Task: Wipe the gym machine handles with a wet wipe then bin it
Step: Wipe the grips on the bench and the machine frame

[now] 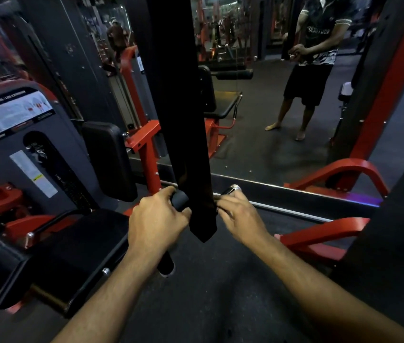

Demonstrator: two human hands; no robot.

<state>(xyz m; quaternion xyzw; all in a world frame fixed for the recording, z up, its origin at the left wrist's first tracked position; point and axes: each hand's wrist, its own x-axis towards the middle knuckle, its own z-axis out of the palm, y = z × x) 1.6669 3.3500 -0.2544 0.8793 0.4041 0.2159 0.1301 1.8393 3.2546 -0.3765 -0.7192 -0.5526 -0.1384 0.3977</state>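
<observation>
A black strap point(191, 144) hangs down the middle of the view, with a handle on either side of its lower end. My left hand point(156, 219) grips the left black handle point(179, 199), whose lower end shows below my wrist. My right hand point(239, 216) is curled round the right handle point(231, 189), whose chrome end cap sticks out beyond my fingers. I see no wet wipe; if one lies under my right hand's fingers, it is hidden. No bin is in sight.
A mirror point(257, 144) ahead shows a person's reflection point(314, 58) holding the same handles. A leg machine with an instruction placard point(10, 115) and black pads point(108, 159) stands to the left. Red frame legs point(319, 233) lie to the right, on dark rubber floor point(208, 293).
</observation>
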